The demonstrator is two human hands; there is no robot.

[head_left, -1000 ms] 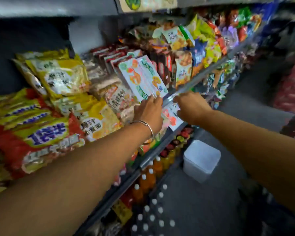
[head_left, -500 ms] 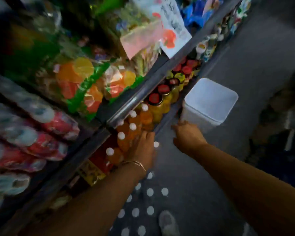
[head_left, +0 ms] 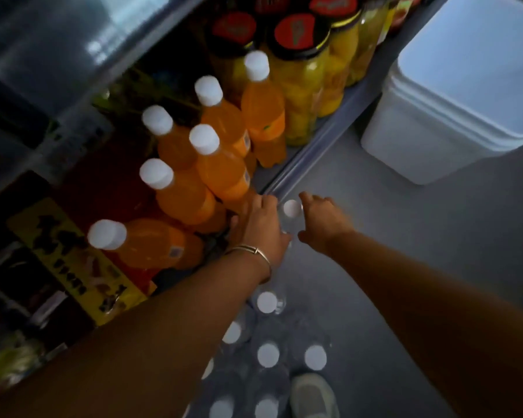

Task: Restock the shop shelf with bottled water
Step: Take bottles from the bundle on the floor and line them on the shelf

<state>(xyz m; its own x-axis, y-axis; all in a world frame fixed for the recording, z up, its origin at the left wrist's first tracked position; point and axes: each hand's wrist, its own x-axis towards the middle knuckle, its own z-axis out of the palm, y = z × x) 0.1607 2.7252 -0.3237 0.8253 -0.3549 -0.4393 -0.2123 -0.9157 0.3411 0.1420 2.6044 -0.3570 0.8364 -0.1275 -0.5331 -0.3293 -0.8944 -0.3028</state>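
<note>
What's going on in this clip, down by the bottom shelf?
A person is reaching down with both hands to a clear water bottle with a white cap that stands at the edge of the bottom shelf. The left hand and right hand close in on either side of it; whether they grip it is unclear. More water bottles stand on the floor. Orange drink bottles and jars of yellow fruit fill the shelf.

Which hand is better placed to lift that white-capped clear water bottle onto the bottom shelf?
Left, probably. The left hand lies between the white-capped clear water bottle and the orange drink bottles, on the shelf side. The right hand flanks the bottle's aisle side.
</note>
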